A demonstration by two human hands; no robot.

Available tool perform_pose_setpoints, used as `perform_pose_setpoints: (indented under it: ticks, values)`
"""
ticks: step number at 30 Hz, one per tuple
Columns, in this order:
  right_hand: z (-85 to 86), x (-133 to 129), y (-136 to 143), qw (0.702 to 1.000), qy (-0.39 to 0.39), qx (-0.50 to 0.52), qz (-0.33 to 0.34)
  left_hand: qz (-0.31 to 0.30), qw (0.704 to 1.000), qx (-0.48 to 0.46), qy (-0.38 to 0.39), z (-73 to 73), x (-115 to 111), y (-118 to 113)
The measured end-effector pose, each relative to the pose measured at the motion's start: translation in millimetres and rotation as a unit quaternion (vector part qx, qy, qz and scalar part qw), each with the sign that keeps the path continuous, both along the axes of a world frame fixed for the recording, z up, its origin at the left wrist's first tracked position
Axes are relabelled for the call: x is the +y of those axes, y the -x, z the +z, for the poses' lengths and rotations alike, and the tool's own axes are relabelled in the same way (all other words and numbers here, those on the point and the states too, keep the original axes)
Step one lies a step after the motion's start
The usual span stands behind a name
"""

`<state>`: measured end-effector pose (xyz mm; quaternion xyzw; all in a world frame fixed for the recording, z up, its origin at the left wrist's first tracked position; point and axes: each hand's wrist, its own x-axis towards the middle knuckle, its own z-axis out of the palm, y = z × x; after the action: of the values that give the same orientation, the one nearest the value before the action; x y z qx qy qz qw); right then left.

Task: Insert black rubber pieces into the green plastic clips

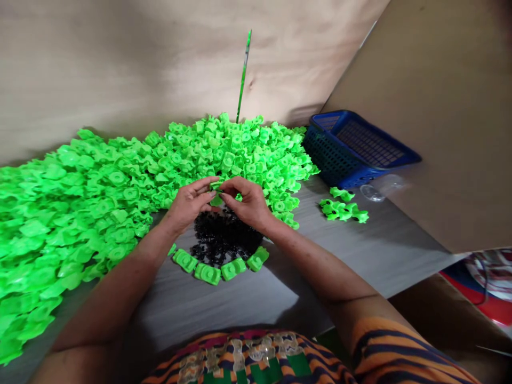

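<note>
My left hand (192,202) and my right hand (247,201) meet over the middle of the table, both closed on one small green plastic piece (216,186). A thin dark bit shows between the fingertips, too small to make out clearly. Under the hands lies a pile of small black parts (228,237). Several green car-shaped pieces (207,273) form a curved row along the pile's near edge. A large heap of green pieces (116,186) spreads behind and to the left of my hands.
A blue plastic basket (340,152) stands at the back right. Near it are a few green pieces with black parts (343,209) and a clear round item (372,193). A thin green upright strip (244,77) rises behind the heap, before a wooden wall (160,58).
</note>
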<state>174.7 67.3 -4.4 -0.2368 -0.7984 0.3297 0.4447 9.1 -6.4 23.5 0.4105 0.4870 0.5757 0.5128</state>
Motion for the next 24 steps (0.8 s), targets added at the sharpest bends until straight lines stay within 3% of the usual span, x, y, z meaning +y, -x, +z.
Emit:
perform_pose_setpoints:
  ticks: [12, 24]
  values:
    - [1.7, -1.8, 0.0, 1.0, 0.014, 0.01, -0.007, 0.029, 0.999, -0.015, 0.0, -1.7, 1.2, -0.9]
    - [-1.9, -3.9, 4.6, 0.988, 0.147, 0.055, -0.017, 0.063, 0.998, -0.018, -0.012, 0.2, 1.4, 3.5]
